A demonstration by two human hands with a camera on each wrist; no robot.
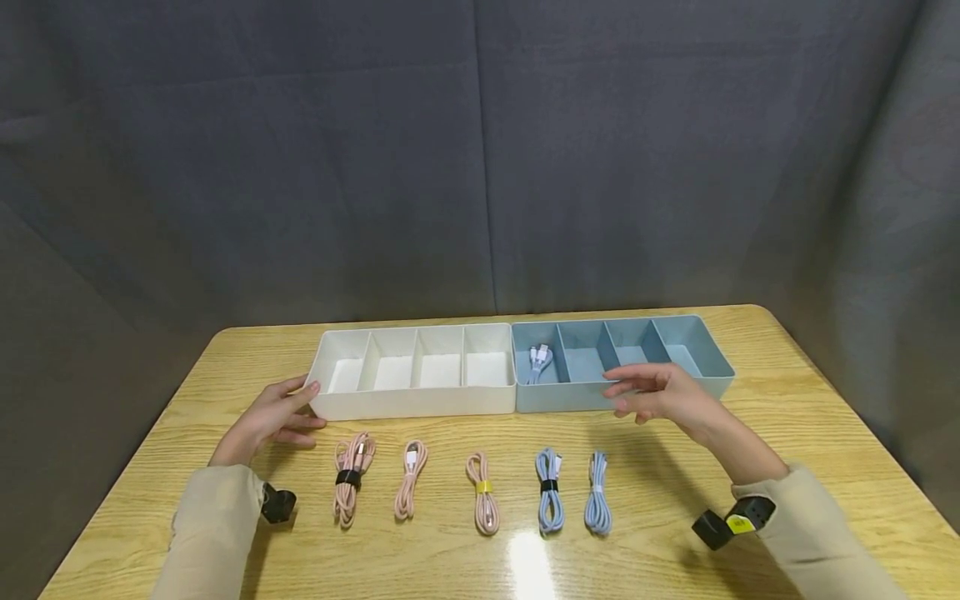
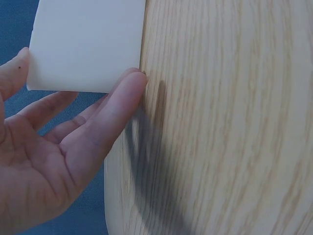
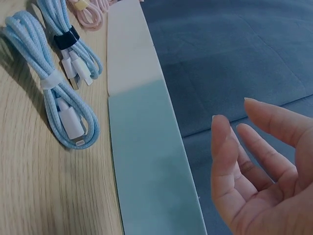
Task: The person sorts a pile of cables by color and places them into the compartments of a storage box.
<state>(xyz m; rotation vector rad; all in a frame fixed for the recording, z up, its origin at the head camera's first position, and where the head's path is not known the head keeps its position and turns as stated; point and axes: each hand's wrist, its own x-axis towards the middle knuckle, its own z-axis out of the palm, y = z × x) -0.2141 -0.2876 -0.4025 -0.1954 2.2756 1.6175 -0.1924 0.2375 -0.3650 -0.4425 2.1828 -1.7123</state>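
My left hand point(image 1: 273, 414) touches the left end of a white divided box point(image 1: 420, 403), its fingers loosely spread at the corner. In the left wrist view, the fingers point(image 2: 128, 93) lie against the end of that box. Over the front wall of a blue divided box point(image 1: 555, 400) hovers my right hand point(image 1: 667, 396), fingers loosely bent, with nothing in its grasp. A blue charging cable point(image 1: 539, 358) lies in the blue box's leftmost compartment. Closest to the right hand among the cables on the table is a blue cable with a white tie point(image 1: 597, 493).
The boxes stand end to end along the back of the wooden table point(image 1: 660, 533). In front lie three pink cables, tied in black point(image 1: 347, 479), white-plugged point(image 1: 410, 482) and tied in yellow point(image 1: 483, 493), plus a black-tied blue cable point(image 1: 550, 492). A grey curtain point(image 1: 480, 167) hangs behind.
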